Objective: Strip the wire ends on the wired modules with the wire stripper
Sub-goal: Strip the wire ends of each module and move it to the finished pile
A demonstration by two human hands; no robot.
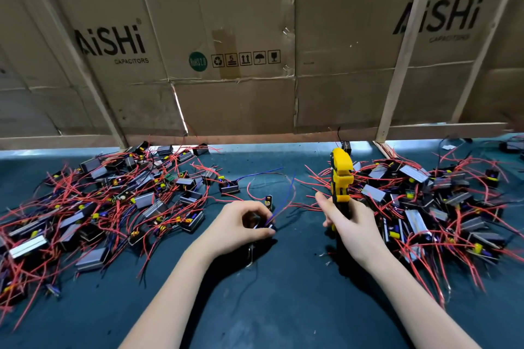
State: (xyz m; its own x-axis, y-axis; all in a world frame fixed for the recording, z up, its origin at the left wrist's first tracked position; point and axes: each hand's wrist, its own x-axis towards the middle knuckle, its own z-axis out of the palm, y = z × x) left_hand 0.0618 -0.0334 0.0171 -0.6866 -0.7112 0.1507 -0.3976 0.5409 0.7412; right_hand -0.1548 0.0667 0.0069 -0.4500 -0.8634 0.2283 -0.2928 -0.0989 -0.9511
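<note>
Wired module (265, 227), low centre of frame, sits pinched in the left hand (241, 225), wires fanned up for access; right hand (347, 221) grips the upright wire stripper (341, 178), poised.

A dark teal bench (283, 306) carries two heaps of wired modules: one (107, 207) toward its left edge, another (431, 207) toward its right edge.
</note>
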